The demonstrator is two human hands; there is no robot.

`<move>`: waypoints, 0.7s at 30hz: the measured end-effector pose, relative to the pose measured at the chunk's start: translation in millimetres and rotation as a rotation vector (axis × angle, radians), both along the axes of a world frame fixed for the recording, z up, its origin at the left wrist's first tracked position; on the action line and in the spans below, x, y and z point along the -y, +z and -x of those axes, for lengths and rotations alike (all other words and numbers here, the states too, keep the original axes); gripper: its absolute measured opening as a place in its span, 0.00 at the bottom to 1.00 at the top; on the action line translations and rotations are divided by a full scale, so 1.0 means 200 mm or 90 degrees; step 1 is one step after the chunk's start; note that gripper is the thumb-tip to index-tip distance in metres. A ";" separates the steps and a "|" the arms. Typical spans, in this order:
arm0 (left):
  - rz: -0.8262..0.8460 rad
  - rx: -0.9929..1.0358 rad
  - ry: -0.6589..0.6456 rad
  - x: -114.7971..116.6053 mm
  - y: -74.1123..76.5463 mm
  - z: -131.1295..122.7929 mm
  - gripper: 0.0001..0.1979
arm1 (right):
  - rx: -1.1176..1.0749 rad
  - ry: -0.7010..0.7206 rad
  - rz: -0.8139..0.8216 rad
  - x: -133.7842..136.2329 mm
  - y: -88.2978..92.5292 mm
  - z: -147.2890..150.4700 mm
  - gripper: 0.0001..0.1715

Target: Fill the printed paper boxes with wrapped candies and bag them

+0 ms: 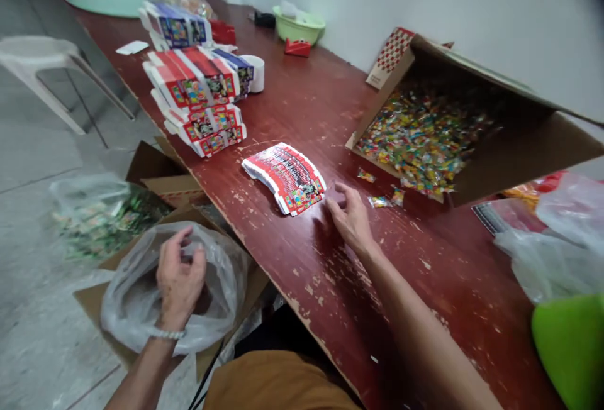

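In front of you runs the long desk point(321, 102), its worn red finish chipped along the edge. On its right side, a large cardboard box point(528, 158) lies tipped on its side, open toward you and spilling with wrapped candies point(419, 139). Below the desk edge on your left, a box on the floor point(89, 300) holds a clear plastic bag point(221, 278). Your left hand point(179, 275) sits at the bag's mouth, its fingers curled narrow; you cannot tell whether it grips anything. Farther up the desk stand banded bundles of printed cartons point(198, 102). Closer to you lies a fanned stack of flat red cartons point(283, 178), just beside your right hand point(352, 218), which is open wide, fingers spread, holding nothing. A few loose candy packets point(396, 196) lie near it on the desk.
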State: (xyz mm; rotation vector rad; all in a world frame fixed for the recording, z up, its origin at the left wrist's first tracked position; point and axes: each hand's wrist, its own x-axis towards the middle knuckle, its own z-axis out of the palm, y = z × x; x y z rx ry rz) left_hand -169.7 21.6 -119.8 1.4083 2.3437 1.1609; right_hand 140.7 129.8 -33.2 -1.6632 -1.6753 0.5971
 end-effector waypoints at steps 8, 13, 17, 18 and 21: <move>-0.028 -0.359 -0.365 -0.36 0.42 -0.47 0.27 | 0.152 -0.059 0.079 -0.10 -0.07 0.18 0.30; 0.050 -0.474 -0.372 -0.49 0.38 -0.54 0.28 | 0.096 -0.071 0.042 -0.07 -0.11 0.15 0.22; 0.042 -0.486 -0.361 -0.47 0.37 -0.52 0.27 | 0.062 -0.058 0.063 -0.10 -0.11 0.10 0.15; 0.038 -0.483 -0.358 -0.47 0.37 -0.52 0.27 | 0.053 -0.052 0.070 -0.11 -0.11 0.09 0.15; 0.026 -0.462 -0.348 -0.49 0.38 -0.52 0.30 | 0.031 -0.031 0.078 -0.16 -0.09 0.06 0.27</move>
